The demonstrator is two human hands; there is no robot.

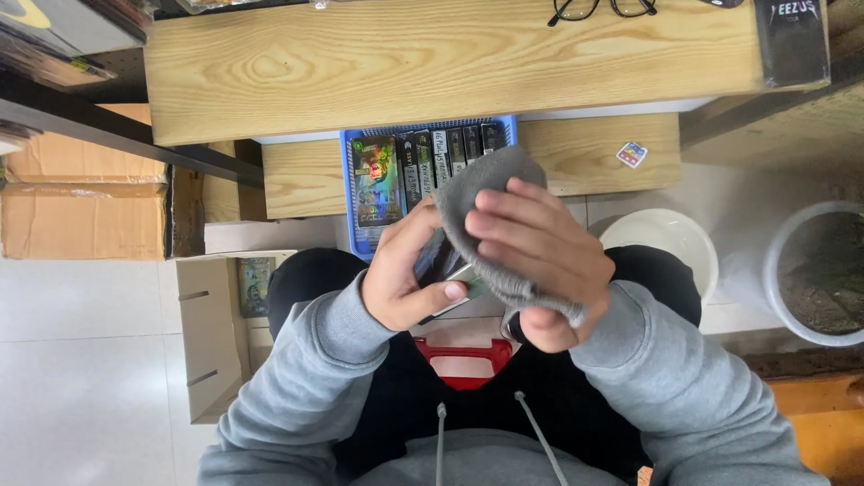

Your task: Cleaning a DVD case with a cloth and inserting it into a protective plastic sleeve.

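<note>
My left hand (407, 281) grips a small dark box (441, 270) with a shiny face, held over my lap. My right hand (540, 256) presses a grey cloth (481, 193) against that box, fingers spread over the cloth. Most of the box is hidden under the cloth and fingers. Just beyond my hands a blue plastic basket (347, 193) holds several similar dark boxes standing on edge, with one colourful box (376, 180) facing up at its left.
A light wooden table (432, 63) spans the top, with black glasses (601, 9) and a black box (792, 40) on it. A wooden bench (594, 148) carries a small card (632, 154). Cardboard boxes (81, 202) lie left; white buckets (670, 238) right; red stool (463, 360) beneath me.
</note>
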